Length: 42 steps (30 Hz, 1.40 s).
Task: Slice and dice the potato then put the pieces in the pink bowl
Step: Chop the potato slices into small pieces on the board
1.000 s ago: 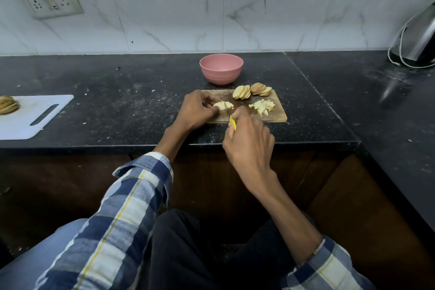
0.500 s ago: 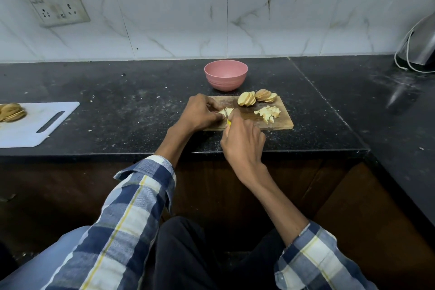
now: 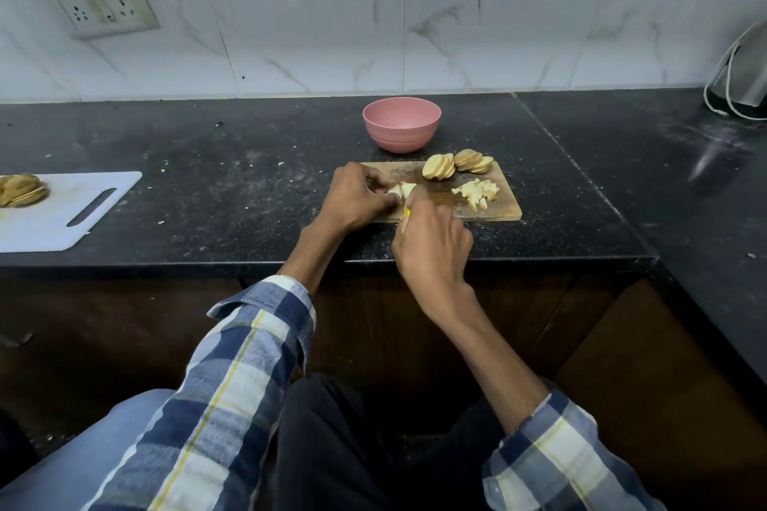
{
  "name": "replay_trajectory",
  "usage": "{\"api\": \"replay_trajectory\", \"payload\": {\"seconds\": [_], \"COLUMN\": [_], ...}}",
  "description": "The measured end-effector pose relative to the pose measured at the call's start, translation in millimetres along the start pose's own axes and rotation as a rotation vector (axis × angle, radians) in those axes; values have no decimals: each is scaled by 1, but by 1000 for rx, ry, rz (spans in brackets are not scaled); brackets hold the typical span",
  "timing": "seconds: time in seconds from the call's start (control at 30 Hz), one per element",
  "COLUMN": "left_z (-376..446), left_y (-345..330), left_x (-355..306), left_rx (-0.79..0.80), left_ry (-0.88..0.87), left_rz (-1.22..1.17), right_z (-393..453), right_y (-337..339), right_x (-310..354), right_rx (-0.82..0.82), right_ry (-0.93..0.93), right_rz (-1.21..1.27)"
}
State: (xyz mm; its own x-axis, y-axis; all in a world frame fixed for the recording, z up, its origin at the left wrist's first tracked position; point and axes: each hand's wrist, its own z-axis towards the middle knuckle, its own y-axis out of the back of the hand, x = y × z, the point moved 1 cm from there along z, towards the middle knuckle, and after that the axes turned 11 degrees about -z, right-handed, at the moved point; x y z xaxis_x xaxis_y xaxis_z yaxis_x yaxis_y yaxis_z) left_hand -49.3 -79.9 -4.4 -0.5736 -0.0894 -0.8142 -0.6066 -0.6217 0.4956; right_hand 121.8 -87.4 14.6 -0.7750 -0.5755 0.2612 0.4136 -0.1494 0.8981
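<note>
Altogether 2 hands [image 3: 394,220], 1 pink bowl [image 3: 401,124]

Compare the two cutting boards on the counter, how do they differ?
The wooden board is brown and has no visible handle; the white board has a slot handle. The wooden board carries round slices and a diced heap, with both hands working over it; the white board holds only a stack of slices at its far left, untouched. Both lie flat on the black counter.

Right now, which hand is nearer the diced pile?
Right. The right hand is just near-left of the diced pile; the left hand is farther left, holding potato pieces.
</note>
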Motion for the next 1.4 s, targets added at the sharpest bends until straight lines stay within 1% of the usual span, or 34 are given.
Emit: {"api": "replay_trajectory", "payload": {"seconds": [0.1, 0.3, 0.47, 0.6, 1.17, 1.4], "left_z": [-3, -2, 5, 11, 17, 19], "left_y": [-2, -6, 8, 16, 12, 15], "left_x": [-1, 0, -6, -9, -6, -3], "left_rx": [-7, -30, 69, 146, 102, 118], "left_ry": [-6, -6, 45, 80, 84, 90], "left_rz": [-1, 20, 50, 91, 79, 55], "right_z": [0, -30, -22, -14, 10, -9], "right_y": [3, 18, 29, 21, -1, 5], "right_x": [-1, -10, -18, -16, 8, -1], "right_rx": [3, 12, -44, -71, 2, -15], "right_ry": [-1, 64, 19, 27, 16, 30], "right_rz": [4, -48, 17, 52, 12, 2]}}
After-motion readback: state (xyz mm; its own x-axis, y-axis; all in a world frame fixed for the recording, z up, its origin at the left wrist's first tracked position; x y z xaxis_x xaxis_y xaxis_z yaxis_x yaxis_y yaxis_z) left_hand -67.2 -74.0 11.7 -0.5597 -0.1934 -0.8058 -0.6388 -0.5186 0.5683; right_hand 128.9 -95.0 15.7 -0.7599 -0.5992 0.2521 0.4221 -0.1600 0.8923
